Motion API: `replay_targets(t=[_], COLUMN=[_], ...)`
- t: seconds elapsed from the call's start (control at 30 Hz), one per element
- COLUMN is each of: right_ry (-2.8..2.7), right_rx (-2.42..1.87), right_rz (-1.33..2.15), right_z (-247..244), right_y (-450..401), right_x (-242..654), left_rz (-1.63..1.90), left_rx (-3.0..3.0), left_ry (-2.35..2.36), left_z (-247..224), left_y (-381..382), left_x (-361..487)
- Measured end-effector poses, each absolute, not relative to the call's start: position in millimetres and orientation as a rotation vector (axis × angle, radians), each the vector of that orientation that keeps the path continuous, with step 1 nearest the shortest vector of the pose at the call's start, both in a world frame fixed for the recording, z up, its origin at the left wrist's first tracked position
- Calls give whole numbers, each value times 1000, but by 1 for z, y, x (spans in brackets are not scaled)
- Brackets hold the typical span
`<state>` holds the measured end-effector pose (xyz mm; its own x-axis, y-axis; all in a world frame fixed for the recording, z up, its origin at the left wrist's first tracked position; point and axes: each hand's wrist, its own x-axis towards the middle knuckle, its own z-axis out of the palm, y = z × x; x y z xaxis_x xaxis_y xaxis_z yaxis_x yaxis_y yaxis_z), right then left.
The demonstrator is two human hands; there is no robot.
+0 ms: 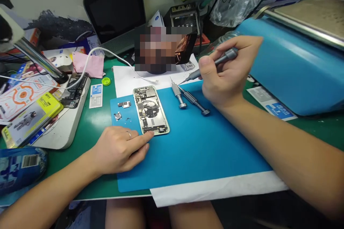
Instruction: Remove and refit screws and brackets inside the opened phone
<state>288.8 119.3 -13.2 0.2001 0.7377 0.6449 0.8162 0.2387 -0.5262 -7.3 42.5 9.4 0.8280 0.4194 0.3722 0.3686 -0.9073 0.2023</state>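
An opened smartphone with its inner parts bare lies face up on a blue mat. The index finger of my left hand is stretched out and touches the phone's lower edge, while the other fingers are partly curled and hold nothing visible. My right hand is closed around a grey precision screwdriver, held above the mat with its tip pointing left, apart from the phone. Two more screwdrivers lie below it, a light grey one and a dark one.
Small metal phone parts and tiny screws lie left of the phone. A white cable arches over the back. At left, another opened phone rests on a white base. A blue machine borders the right.
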Motion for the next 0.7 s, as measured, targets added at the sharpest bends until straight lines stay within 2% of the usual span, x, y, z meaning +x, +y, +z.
replay_targets(t=[0.17,0.33,0.53,0.7], right_ry=[-1614,-1788,-1952,-2020], right_rx=[-1562,-1694,-1769,-1761], right_rz=[-107,-146,-229,-259], right_z=[2,2,-27,-29], right_y=[113,98,94,94], right_x=[297,323,331,323], left_rz=[925,1094,985,880], left_rx=[2912,2797,2709,2653], left_ry=[674,936,1089,1239], left_z=[8,-2,-23,-39], left_y=[52,61,69,75], left_x=[-12,-19,-32,-37])
